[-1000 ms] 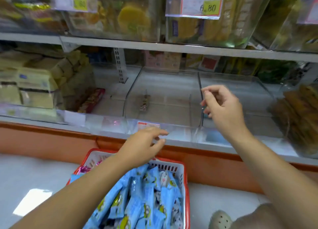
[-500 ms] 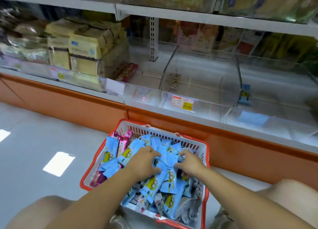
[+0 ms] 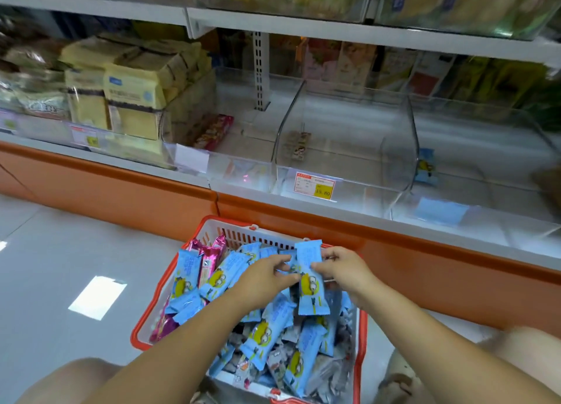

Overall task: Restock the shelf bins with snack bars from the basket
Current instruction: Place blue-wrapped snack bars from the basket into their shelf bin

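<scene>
**Snack bar pinched between both hands over the basket**

Bare knees frame the near edge of the view, the left knee at the lower left and the right knee at the lower right, with a shoe just beside the basket's right corner. Between them the red-rimmed basket sits on the pale floor, heaped with blue wrapped bars lying at all angles. A few pink bars stand against its far-left side.

Both forearms reach in over the pile. The left hand grips the left edge of one blue snack bar with curled fingers and thumb, and the right hand pinches its right edge in the same way. The bar is held above the heap near the basket's far rim. Its long axis runs near to far, the far end pointing at the shelf and leaning slightly left. The yellow cartoon figure is printed on the near half, facing up.

Beyond the basket runs an orange base panel, and above it a row of clear bins. The middle bin carries a price tag on its front and holds a single small bar. The right bin has one blue bar against its left wall. The left bin holds a red pack, and yellow packets are stacked further left. An upper shelf crosses the top.
</scene>
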`<state>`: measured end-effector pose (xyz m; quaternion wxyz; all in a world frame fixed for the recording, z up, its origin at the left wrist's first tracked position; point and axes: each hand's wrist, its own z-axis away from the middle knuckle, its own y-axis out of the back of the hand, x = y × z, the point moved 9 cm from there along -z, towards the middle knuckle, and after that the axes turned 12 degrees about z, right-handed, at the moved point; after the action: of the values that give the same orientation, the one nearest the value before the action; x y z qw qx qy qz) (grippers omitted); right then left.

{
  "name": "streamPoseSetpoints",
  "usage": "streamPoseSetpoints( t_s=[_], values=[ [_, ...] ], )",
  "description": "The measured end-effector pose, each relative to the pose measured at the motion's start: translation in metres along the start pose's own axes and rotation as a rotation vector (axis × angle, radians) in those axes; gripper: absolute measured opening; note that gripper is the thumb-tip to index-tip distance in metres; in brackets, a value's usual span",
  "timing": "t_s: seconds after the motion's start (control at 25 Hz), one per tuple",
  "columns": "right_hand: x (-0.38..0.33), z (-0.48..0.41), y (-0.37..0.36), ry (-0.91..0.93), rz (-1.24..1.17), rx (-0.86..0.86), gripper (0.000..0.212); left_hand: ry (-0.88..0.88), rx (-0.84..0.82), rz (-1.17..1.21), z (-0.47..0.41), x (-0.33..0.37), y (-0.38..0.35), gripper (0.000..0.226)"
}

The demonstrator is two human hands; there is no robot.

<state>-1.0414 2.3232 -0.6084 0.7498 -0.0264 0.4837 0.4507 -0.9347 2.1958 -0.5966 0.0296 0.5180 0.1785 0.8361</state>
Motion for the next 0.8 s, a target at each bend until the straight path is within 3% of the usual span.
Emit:
streamPoseSetpoints(
  t_s=[0.08, 0.16, 0.32, 0.48, 0.64, 0.72, 0.8],
  values=[
    [-0.014, 0.007, 0.018, 0.064, -0.172, 0.001, 0.017, 0.025, -0.086, 0.334, -0.004, 0.018, -0.009, 0.043],
    [-0.025, 0.016, 0.035, 0.122, -0.277, 0.008, 0.018, 0.024, -0.127, 0.480, -0.008, 0.036, -0.014, 0.034],
    [-0.037, 0.036, 0.064, 0.222, -0.358, 0.034, 0.030, -0.022, -0.104, 0.538, -0.012, 0.071, -0.021, 0.030],
    [-0.055, 0.065, 0.101, 0.332, -0.213, 0.083, 0.053, -0.211, -0.125, 0.537, -0.013, 0.130, -0.028, 0.022],
    [-0.087, 0.082, 0.212, 0.488, -0.226, 0.418, 0.048, -0.603, 0.064, 0.388, -0.026, 0.223, -0.015, 0.025],
    [-0.089, 0.067, 0.287, 0.425, -0.176, 0.644, 0.047, -0.798, 0.220, 0.068, -0.037, 0.268, -0.015, 0.035],
    [-0.077, 0.031, 0.346, 0.240, -0.052, 0.753, 0.048, -0.847, 0.226, -0.287, -0.060, 0.294, -0.033, 0.058]
  ],
)
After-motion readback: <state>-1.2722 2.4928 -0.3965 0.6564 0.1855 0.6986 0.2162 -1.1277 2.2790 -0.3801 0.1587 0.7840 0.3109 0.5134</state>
